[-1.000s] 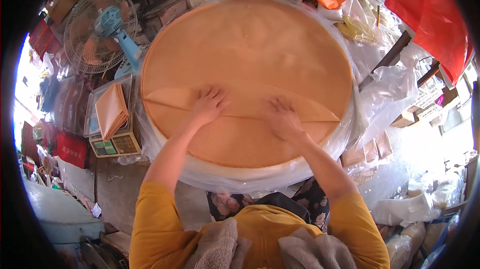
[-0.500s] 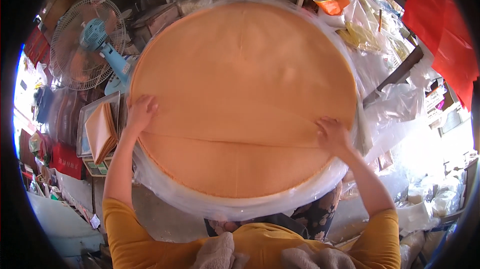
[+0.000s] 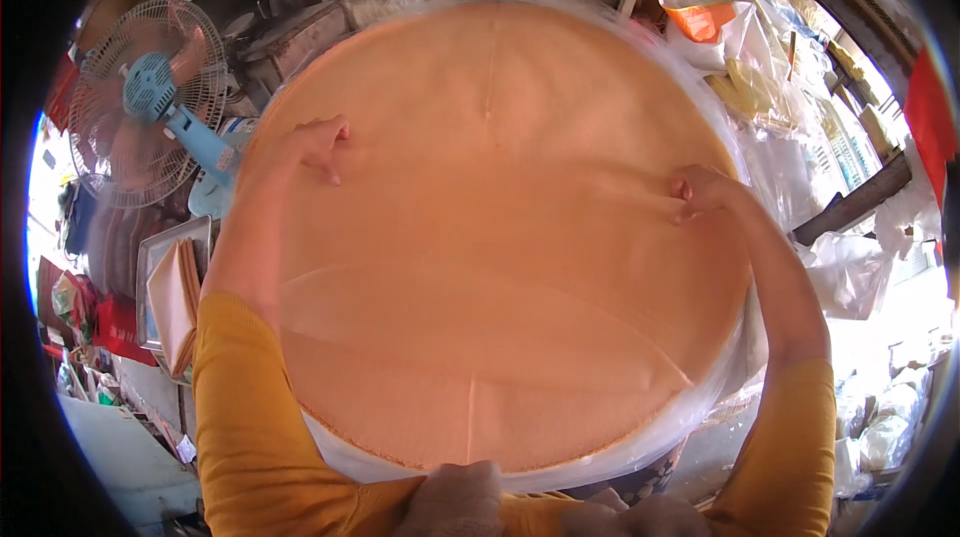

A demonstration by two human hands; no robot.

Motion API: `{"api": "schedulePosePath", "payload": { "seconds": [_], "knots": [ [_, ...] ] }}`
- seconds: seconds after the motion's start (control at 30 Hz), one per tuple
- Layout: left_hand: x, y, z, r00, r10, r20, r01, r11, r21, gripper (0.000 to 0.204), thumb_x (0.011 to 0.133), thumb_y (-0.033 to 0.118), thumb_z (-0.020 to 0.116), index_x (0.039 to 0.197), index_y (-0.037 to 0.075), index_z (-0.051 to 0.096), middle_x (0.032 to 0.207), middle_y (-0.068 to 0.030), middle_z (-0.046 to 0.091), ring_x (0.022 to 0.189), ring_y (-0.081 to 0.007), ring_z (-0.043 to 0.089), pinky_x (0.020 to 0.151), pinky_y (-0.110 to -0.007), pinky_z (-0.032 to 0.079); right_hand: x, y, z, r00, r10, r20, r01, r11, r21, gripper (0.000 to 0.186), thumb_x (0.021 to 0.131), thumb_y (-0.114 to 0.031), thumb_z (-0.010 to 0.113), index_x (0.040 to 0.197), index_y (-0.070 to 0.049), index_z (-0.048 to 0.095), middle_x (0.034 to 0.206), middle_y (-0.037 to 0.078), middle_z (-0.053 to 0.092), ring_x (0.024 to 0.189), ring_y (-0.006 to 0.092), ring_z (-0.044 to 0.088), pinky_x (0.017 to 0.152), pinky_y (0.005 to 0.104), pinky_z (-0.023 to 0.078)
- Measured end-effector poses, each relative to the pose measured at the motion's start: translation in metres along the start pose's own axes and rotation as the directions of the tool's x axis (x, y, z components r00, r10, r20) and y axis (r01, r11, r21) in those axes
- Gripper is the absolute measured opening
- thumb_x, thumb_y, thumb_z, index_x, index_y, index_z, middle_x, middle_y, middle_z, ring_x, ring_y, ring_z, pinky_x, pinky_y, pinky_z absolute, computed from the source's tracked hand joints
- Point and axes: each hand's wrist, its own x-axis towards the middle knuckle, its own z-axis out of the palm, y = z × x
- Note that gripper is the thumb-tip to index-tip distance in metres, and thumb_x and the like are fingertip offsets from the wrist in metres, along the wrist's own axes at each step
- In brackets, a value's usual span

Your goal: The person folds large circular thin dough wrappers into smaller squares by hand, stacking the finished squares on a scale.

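In the head view, a broad, round, thin tan-orange sheet (image 3: 480,227) lies spread out in the middle, right in front of the person, with a slightly ragged darker rim along its near edge. The left hand (image 3: 325,149) is over the far left part of the sheet, its fingers bent forward and its thumb standing apart from them; whether it grips the material cannot be told. The right hand (image 3: 703,193) is near the sheet's right edge, its fingers curled in and pinching the sheet, with creases running from the fingertips toward the middle. A faint curved line crosses the near half of the sheet, and short straight creases show near its far and near edges. Crumpled clear plastic film (image 3: 690,427) borders the sheet. Left of it stands an electric fan with a light-blue body and round wire cage (image 3: 148,97); closer to the person, a stack of folded tan sheets (image 3: 174,299) rests on a rectangular metal tray (image 3: 150,240), beside the left forearm. At the far right hangs a white plastic bag with an orange patch (image 3: 700,22), and a red plastic sheet (image 3: 932,117) is at the right rim.
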Motion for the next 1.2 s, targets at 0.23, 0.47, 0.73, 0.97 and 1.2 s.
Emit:
{"api": "schedulePosePath", "payload": {
  "seconds": [0.23,0.47,0.73,0.97,1.2],
  "knots": [
    [-0.010,-0.037,-0.022,0.990,0.001,0.144,-0.019,0.992,0.125,0.051,0.052,0.020,0.088,0.094,0.006,0.061,0.095,-0.0103,0.065,0.093,-0.0293,0.061,0.077,-0.039,0.049,-0.054,0.037,-0.009,0.990,-0.138,0.016,0.132,0.973,0.190,0.034,0.061,-0.017,0.085,0.079,-0.001,0.060,0.071,0.006,0.056,0.070,0.0185,0.055,0.065,0.0323,0.046],
    [-0.056,-0.066,-0.006,0.716,0.239,-0.656,-0.024,0.947,0.319,0.033,0.062,0.008,0.075,0.092,0.006,0.060,0.084,-0.0089,0.062,0.088,-0.0277,0.061,0.082,-0.042,0.043,-0.110,0.016,0.034,0.927,-0.072,-0.368,0.174,0.952,0.252,0.028,0.074,-0.009,0.067,0.101,-0.004,0.067,0.074,0.009,0.058,0.071,0.0229,0.058,0.065,0.0327,0.048],
    [-0.091,-0.085,0.067,0.767,0.274,-0.580,0.110,0.834,0.540,0.020,0.074,0.005,0.061,0.092,0.009,0.056,0.102,-0.0076,0.057,0.097,-0.0276,0.059,0.086,-0.041,0.041,-0.159,-0.022,0.109,0.854,-0.340,-0.394,0.116,0.863,-0.492,0.061,0.074,0.000,0.055,0.132,-0.016,0.050,0.084,0.011,0.060,0.080,0.0298,0.060,0.070,0.0396,0.049],
    [-0.079,-0.020,0.064,0.720,-0.033,-0.694,0.189,0.971,0.149,0.016,0.083,0.014,0.052,0.095,0.007,0.059,0.094,-0.0127,0.065,0.095,-0.0292,0.061,0.083,-0.050,0.045,-0.156,-0.049,0.114,0.869,-0.320,-0.377,0.155,0.900,-0.407,0.061,0.077,-0.001,0.055,0.134,-0.017,0.048,0.097,0.010,0.062,0.090,0.0314,0.060,0.082,0.0425,0.047],
    [-0.101,0.161,0.082,0.970,0.153,-0.187,-0.148,0.988,0.045,0.068,0.092,0.057,0.042,0.149,0.028,0.021,0.158,-0.0034,0.008,0.145,-0.0317,0.004,0.111,-0.062,0.005,-0.147,-0.058,0.090,0.883,-0.437,-0.171,0.312,0.819,-0.481,0.052,0.083,-0.016,0.054,0.135,-0.017,0.047,0.124,0.010,0.055,0.113,0.0266,0.052,0.094,0.0387,0.043]
  ]
}}
